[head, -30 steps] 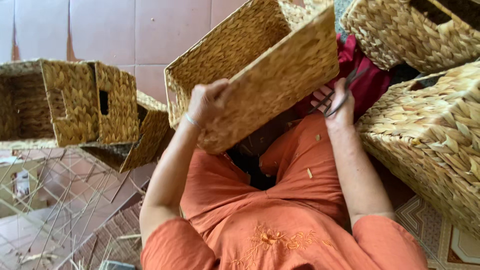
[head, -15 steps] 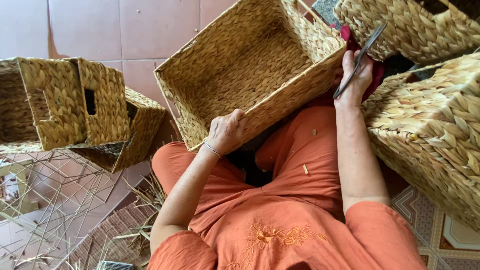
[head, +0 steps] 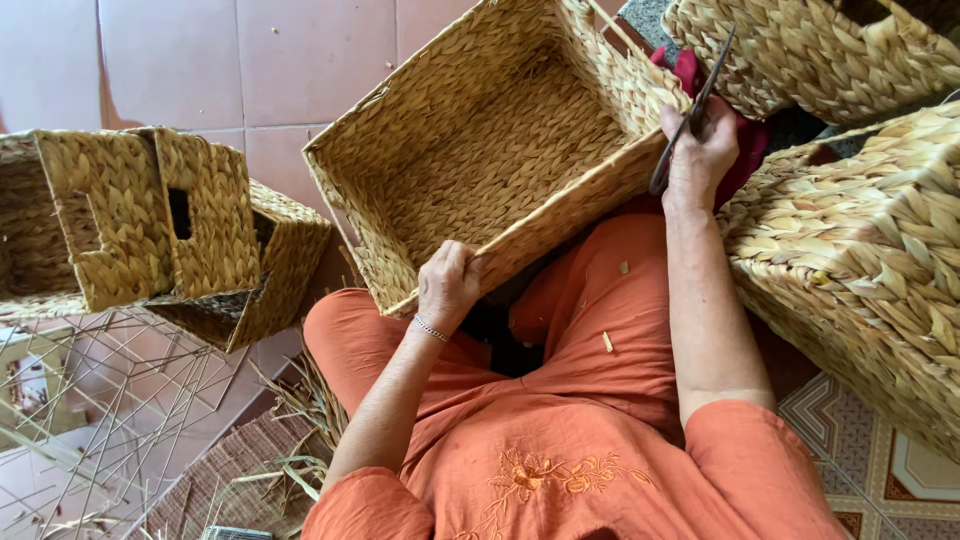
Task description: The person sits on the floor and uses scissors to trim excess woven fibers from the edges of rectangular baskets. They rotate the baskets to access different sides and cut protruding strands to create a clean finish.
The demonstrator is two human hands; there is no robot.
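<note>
A rectangular woven straw basket [head: 480,150] rests tilted on my lap, its open inside facing me. My left hand [head: 448,285] grips its near rim at the lower left corner; a thin bracelet sits on that wrist. My right hand [head: 700,150] is at the basket's right corner and holds a pair of dark scissors [head: 690,110], blades pointing up and away. I wear orange clothes with small straw bits on them.
Two finished woven baskets [head: 150,220] lie on their sides at the left, above a bare wire frame [head: 110,420]. More woven baskets [head: 860,260] crowd the right and top right. Loose straw lies by my left knee. Pink floor tiles [head: 170,60] lie beyond.
The basket has turned from showing its outer side to showing its open inside. My left hand slid down to the near rim, and my right hand rose with the scissors.
</note>
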